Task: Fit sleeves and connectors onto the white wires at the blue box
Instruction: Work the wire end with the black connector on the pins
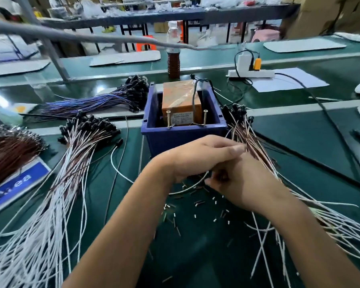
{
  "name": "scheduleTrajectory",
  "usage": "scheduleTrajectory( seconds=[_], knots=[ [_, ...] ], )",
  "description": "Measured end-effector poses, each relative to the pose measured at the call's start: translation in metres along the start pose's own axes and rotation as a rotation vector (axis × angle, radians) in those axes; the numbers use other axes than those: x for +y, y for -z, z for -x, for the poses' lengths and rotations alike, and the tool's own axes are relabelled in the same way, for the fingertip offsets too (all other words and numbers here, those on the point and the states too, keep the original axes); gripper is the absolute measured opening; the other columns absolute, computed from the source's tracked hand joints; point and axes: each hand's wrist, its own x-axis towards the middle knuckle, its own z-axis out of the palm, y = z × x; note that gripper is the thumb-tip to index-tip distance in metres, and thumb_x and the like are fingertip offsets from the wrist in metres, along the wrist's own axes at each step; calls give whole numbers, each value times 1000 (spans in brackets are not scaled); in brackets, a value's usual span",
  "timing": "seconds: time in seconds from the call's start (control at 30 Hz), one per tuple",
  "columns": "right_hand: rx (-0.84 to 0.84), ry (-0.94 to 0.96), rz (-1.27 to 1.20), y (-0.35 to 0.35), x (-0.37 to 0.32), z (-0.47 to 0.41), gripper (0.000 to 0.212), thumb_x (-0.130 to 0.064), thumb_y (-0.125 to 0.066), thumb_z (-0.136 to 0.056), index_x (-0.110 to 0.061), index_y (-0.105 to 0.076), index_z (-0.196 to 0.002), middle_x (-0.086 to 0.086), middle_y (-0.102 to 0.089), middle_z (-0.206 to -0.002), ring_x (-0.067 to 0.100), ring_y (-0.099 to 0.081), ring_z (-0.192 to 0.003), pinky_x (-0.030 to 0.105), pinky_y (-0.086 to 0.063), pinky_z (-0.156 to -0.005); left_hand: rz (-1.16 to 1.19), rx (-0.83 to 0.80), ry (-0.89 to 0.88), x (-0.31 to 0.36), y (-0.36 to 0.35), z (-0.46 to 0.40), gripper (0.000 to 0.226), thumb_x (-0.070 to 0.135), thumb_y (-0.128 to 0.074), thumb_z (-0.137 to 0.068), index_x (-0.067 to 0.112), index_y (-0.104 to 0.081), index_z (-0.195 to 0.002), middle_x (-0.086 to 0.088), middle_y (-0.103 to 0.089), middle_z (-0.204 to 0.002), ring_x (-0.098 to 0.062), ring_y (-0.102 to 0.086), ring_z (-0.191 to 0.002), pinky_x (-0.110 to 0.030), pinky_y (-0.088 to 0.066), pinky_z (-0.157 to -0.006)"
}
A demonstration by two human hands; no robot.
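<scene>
Left hand [200, 156] reaches open over the right hand [243, 183], which is pinching something tiny. I'd steady the white wire [121, 173] before sleeving.

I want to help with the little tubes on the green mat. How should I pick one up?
Pinch one little tube across its middle with two fingers, coming straight down from above. They lie flat and scattered on the green mat, so only their top and sides are free. Choose one apart from the white wires.
</scene>
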Motion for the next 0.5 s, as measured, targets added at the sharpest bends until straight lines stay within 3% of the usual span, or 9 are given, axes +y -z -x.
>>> scheduleTrajectory(
  seconds=[0.1, 0.2, 0.27, 0.33, 0.37, 0.43, 0.5],
  knots=[
    [-36, 84, -6, -16, -29, -2, 21, -41, -69, -95, -27, -64, -80, -4, -70, -86, 24, -68, -84, 38, -58, -78, 175, -45, 33, -23, 37, 44, 39, 19, -60, -101, 10, -62, -139, -8, -70, -133, -21, -63, -127, -33, -49, -109],
    [13, 166, 11, -32, -61, -12, 20, -40, -66, -96, -21, -73, -98, 5, -73, -94, 33, -70, -87, 39, -59, -78, 159, 98, 109, -40, 76, 77, 29, 18, -61, -102, 14, -68, -130, -9, -74, -123, -26, -71, -114, -30, -59, -93],
    [49, 220, 16, -42, -81, -20, 17, -36, -65, -97, -20, -69, -96, 6, -70, -91, 35, -69, -85, 38, -57, -73, -63, 439, 253, -51, 95, 83, 17, 17, -60, -102, 15, -76, -106, -7, -79, -105, -27, -76, -92, -26, -60, -70],
    [59, 270, 25, -52, -102, -28, 15, -30, -64, -98, -19, -61, -89, 5, -62, -85, 36, -67, -81, 35, -49, -66, -483, 832, 403, -70, 111, 80, 13, 17, -65, -94, 14, -75, -86, -11, -78, -93, -33, -72, -84, -33, -59, -73],
    [59, 287, 37, -55, -110, -32, 15, -27, -64, -98, -19, -57, -88, 6, -60, -85, 35, -67, -80, 35, -45, -65, -675, 941, 473, -78, 116, 78, 10, 20, -66, -91, 15, -72, -85, -13, -75, -93, -35, -69, -89, -37, -56, -79],
    [44, 307, 45, -61, -125, -39, 15, -23, -65, -98, -20, -52, -91, 9, -65, -95, 35, -68, -84, 35, -40, -64, -862, 970, 642, -90, 122, 74, 21, 33, -70, -88, 13, -66, -92, -17, -70, -99, -38, -64, -98, -40, -50, -81],
    [18, 296, 58, -68, -133, -43, 14, -22, -66, -98, -16, -57, -106, 12, -68, -107, 36, -70, -93, 35, -39, -64, -897, 913, 756, -100, 125, 70, 33, 39, -72, -89, 8, -65, -98, -22, -69, -104, -41, -65, -100, -43, -51, -82]
  ],
)
